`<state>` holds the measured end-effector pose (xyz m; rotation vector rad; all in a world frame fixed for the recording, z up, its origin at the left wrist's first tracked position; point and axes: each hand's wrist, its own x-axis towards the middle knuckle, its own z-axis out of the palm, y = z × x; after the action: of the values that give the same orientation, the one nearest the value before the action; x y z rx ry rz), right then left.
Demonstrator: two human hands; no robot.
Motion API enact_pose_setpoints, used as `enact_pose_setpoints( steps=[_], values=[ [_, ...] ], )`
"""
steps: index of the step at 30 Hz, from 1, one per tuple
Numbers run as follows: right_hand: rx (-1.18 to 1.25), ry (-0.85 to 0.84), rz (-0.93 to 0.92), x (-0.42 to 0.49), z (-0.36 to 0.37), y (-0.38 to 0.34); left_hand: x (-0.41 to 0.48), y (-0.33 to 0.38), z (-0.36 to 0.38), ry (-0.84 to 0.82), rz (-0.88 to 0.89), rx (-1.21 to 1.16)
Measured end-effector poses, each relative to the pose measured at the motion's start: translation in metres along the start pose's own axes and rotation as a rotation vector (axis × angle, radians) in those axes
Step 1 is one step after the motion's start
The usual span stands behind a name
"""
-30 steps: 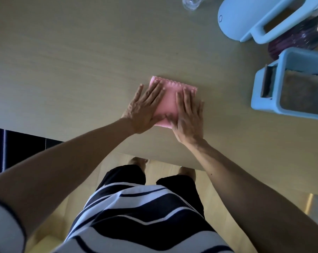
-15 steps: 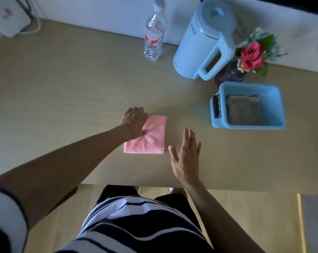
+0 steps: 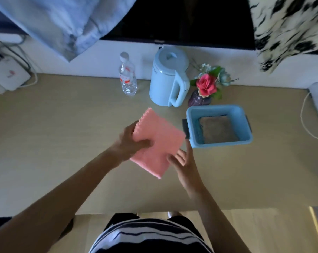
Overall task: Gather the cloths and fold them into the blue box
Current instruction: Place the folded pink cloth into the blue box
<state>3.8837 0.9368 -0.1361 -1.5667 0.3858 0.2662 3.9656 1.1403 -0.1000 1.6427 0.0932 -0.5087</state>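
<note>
A folded pink cloth (image 3: 159, 141) is lifted off the wooden table, tilted, just left of the blue box (image 3: 245, 123). My left hand (image 3: 130, 143) grips its left edge, thumb on top. My right hand (image 3: 181, 161) sits at the cloth's lower right edge with fingers spread, touching its underside. Inside the blue box lies a folded brown cloth (image 3: 218, 130). The pink cloth's right corner reaches the box's dark left handle (image 3: 185, 127).
Behind the box stand a pale blue kettle (image 3: 168, 77), a water bottle (image 3: 128, 77) and a purple vase with a red rose (image 3: 205, 88). A white device with cables (image 3: 7, 75) sits far left, a cable (image 3: 304, 114) far right. The table's near edge (image 3: 154, 211) meets my body.
The pink cloth lay flat on the table under my left hand; now it is lifted and carried right toward the blue box, with my right hand come up against it.
</note>
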Motion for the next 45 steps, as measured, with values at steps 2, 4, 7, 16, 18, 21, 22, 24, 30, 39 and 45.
enact_pose_setpoints(
  steps=[2, 4, 7, 16, 18, 21, 22, 24, 30, 39, 45],
  values=[
    [0.155, -0.071, -0.067, 0.013, -0.024, -0.027, -0.002, 0.022, 0.028, 0.027, 0.041, -0.163],
    [0.222, -0.054, -0.144, 0.026, -0.054, -0.052, 0.004, 0.037, 0.055, 0.057, 0.082, -0.183],
    [0.136, 0.067, -0.197, 0.04, -0.104, -0.079, 0.022, 0.047, 0.089, 0.17, 0.161, -0.017],
    [-0.332, -0.052, -0.357, 0.086, -0.232, -0.123, 0.075, 0.067, 0.188, 0.188, 0.332, 0.391],
    [-0.532, -0.037, -0.348, 0.103, -0.25, -0.124, 0.092, 0.059, 0.203, 0.188, 0.299, 0.438],
    [-0.814, -0.054, -0.283, 0.121, -0.262, -0.12, 0.112, 0.046, 0.221, 0.158, 0.219, 0.469],
    [-0.897, -0.06, -0.24, 0.127, -0.263, -0.117, 0.118, 0.041, 0.227, 0.137, 0.189, 0.495],
    [-1.015, -0.079, -0.131, 0.139, -0.262, -0.11, 0.129, 0.03, 0.236, 0.083, 0.133, 0.573],
    [-1.321, -0.197, -0.009, 0.166, -0.249, -0.067, 0.158, 0.0, 0.252, 0.004, -0.013, 0.694],
    [-1.511, -0.118, -0.227, 0.164, -0.233, -0.038, 0.172, -0.015, 0.264, -0.07, -0.156, 0.782],
    [-1.662, -0.116, -0.444, 0.166, -0.23, -0.041, 0.161, -0.005, 0.263, 0.077, 0.122, 1.132]
  ],
)
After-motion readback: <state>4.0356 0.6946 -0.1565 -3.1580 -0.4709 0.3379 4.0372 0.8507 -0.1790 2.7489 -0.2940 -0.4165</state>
